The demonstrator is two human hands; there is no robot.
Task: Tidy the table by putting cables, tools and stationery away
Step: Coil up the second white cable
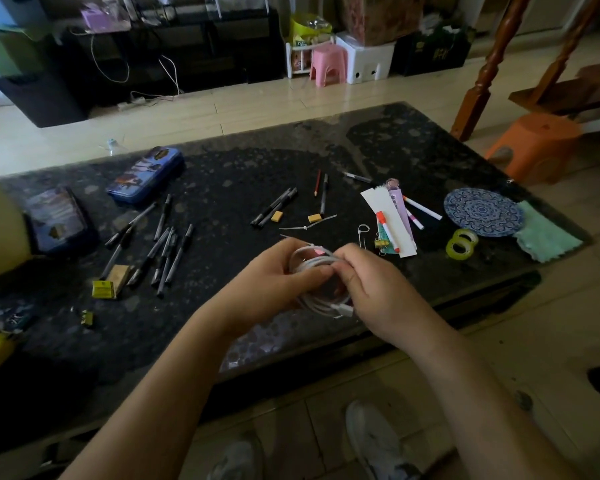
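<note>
A coiled white cable [317, 263] hangs between both hands above the near middle of the dark stone table [222, 174]. My left hand [274, 275] grips the coil from the left, thumb on top. My right hand [368, 285] pinches the coil's right side, and a white plug end [343, 310] sticks out below it. Several black pens [163, 247] lie scattered at the left, more pens [274, 206] and pencils [321, 192] in the middle. A blue pencil tin [146, 174] stands at the far left.
White cable ties [309, 226], erasers [315, 218], markers on paper strips [395, 223], tape rolls [461, 242], a patterned coaster [482, 211] and a green cloth [544, 237] lie to the right. A tin lid [58, 220] and yellow clips [103, 289] lie left. An orange stool [534, 143] stands beyond the right edge.
</note>
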